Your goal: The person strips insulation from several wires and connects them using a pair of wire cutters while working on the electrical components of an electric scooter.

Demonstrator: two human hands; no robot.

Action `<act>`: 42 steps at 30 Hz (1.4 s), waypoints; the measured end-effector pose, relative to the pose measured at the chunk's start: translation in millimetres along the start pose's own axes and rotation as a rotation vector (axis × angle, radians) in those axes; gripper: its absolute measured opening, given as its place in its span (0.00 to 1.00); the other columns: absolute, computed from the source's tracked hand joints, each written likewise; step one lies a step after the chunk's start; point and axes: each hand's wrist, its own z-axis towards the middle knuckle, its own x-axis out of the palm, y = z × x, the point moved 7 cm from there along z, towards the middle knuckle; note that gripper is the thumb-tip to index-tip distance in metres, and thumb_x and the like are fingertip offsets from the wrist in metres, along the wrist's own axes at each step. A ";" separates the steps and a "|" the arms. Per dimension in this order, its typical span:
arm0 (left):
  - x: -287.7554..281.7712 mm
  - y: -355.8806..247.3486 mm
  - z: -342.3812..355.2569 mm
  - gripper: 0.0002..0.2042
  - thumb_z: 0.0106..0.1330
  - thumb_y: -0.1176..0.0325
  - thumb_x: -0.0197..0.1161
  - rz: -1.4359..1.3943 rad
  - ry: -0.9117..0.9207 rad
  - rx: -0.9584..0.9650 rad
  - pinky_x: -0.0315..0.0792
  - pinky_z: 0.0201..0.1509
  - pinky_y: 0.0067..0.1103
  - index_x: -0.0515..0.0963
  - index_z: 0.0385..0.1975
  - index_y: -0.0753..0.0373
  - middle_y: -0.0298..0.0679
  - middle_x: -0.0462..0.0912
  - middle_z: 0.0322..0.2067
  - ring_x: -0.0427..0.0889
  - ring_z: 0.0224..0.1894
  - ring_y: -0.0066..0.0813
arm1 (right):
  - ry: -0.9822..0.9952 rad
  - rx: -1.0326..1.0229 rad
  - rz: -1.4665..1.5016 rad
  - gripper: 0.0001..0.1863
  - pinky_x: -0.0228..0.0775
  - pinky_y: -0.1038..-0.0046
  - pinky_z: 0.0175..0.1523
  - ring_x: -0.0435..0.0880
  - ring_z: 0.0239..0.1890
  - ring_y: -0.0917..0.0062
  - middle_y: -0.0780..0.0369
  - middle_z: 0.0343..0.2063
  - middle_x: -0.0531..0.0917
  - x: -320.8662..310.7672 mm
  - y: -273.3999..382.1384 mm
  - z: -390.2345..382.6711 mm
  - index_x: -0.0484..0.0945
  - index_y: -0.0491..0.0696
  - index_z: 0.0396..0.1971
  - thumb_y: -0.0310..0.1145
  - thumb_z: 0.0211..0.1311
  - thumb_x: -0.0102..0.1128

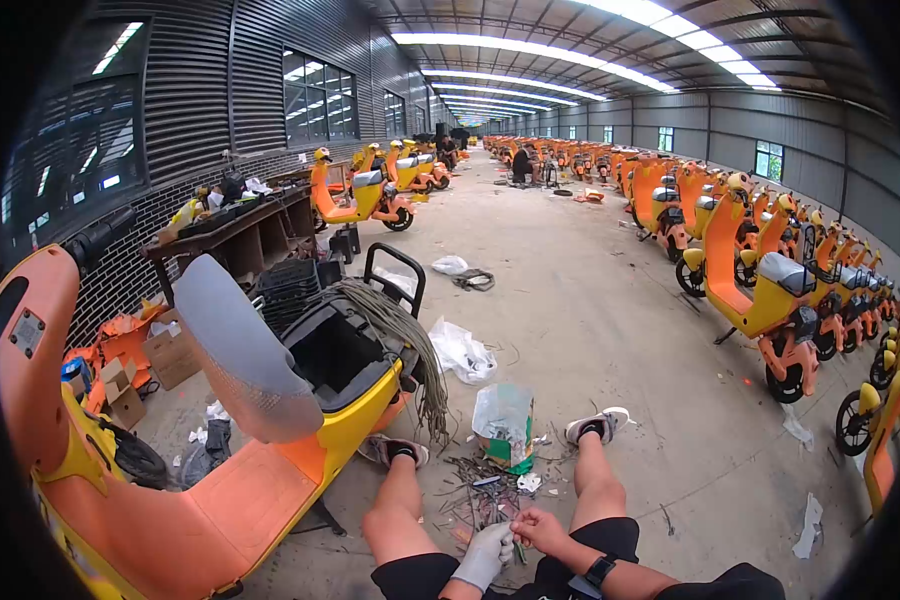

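My left hand (485, 558), in a whitish work glove, is closed in front of my lap. Bare and with a dark watch on the wrist, my right hand (540, 529) pinches its fingers right beside the gloved fingertips. Whatever lies between the two hands is too small to make out. Just beyond them, a pile of dark thin strips and scraps (475, 478) covers the floor between my legs. Behind the pile stands an open green-and-white bag (507, 450) with small bits inside.
An orange-and-yellow scooter (210, 500) stands close on my left, its grey seat (245, 350) tipped up, with a bundle of cords (415, 345) over its rear. White plastic bags (462, 352) lie ahead. Rows of scooters (750, 270) line the right; a cluttered workbench (240, 225) is at left.
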 end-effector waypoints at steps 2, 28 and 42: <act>-17.6 3.1 0.0 0.11 0.70 0.60 0.57 0.027 -0.067 -0.004 0.51 0.18 0.17 0.72 0.28 0.59 0.26 0.65 0.18 0.59 0.14 0.16 | 0.005 0.048 0.050 0.06 0.65 0.84 0.25 0.75 0.21 0.88 0.66 0.23 0.83 7.5 -19.5 5.9 0.76 0.44 0.35 0.30 0.66 0.61; -67.7 -1.7 38.8 0.06 0.68 0.68 0.61 0.209 -0.262 0.003 0.57 0.17 0.14 0.81 0.39 0.59 0.26 0.75 0.20 0.67 0.16 0.13 | -0.040 0.271 -0.155 0.09 0.65 0.83 0.26 0.73 0.20 0.90 0.70 0.22 0.83 -21.0 -78.1 49.6 0.81 0.46 0.32 0.36 0.65 0.64; -52.4 -3.7 39.1 0.05 0.67 0.68 0.60 0.300 -0.292 0.003 0.55 0.19 0.13 0.80 0.38 0.59 0.24 0.73 0.19 0.64 0.17 0.11 | -0.048 0.262 -0.194 0.11 0.61 0.83 0.22 0.71 0.17 0.91 0.71 0.20 0.82 -24.1 -76.9 49.7 0.80 0.47 0.35 0.40 0.64 0.65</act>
